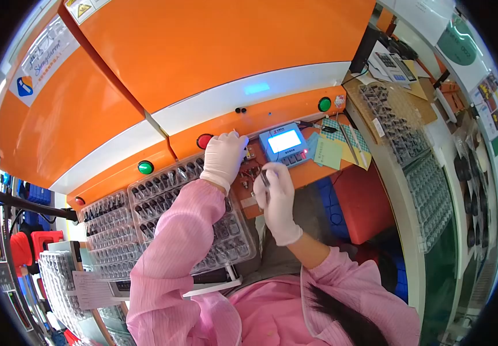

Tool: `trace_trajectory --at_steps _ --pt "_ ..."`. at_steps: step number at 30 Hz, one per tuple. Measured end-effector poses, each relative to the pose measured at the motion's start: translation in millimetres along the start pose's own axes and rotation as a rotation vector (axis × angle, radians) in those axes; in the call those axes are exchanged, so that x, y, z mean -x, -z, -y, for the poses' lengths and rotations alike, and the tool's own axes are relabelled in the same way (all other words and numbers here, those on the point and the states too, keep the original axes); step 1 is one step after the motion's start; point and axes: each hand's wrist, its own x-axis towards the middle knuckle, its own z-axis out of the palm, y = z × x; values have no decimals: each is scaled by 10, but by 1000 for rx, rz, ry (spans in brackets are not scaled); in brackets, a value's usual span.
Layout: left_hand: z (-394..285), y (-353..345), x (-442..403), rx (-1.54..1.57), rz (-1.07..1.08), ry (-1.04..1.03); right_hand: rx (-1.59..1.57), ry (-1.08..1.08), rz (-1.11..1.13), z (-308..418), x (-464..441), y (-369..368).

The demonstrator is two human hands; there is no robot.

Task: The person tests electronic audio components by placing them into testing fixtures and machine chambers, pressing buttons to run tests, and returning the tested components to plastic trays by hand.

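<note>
My left hand [224, 157], in a white glove, is by the red button [204, 141], with its fingers bent together over the left side of a small metal fixture [250, 153]. What those fingers hold, if anything, is hidden. In front of the blue box with a lit screen [284, 141], my gloved right hand [279, 202] pinches a small dark part [265, 178], too small to name. Below the left wrist lies a clear plastic tray [234, 239] of small dark-topped parts, partly covered by my left sleeve.
An orange machine panel [231, 52] rises behind, with green buttons [145, 167]. Another filled tray [110, 236] lies left. Green and yellow papers [328, 152] lie right of the box. More trays [427, 196] stand on the right bench, near a red seat [363, 202].
</note>
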Motion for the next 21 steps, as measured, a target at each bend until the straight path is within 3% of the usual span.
trace_trajectory --at_steps 5,8,13,16,21 --pt "4 28 -4 -72 -28 -49 34 -38 96 123 354 164" --pt "-10 126 15 -209 -38 -191 160 224 115 150 360 262" --pt "-44 517 -28 -77 -97 -85 116 300 91 324 126 447" --pt "67 714 -76 650 -172 245 156 325 125 535 -149 477" --pt "367 813 -250 955 -192 232 473 586 309 760 -647 593"
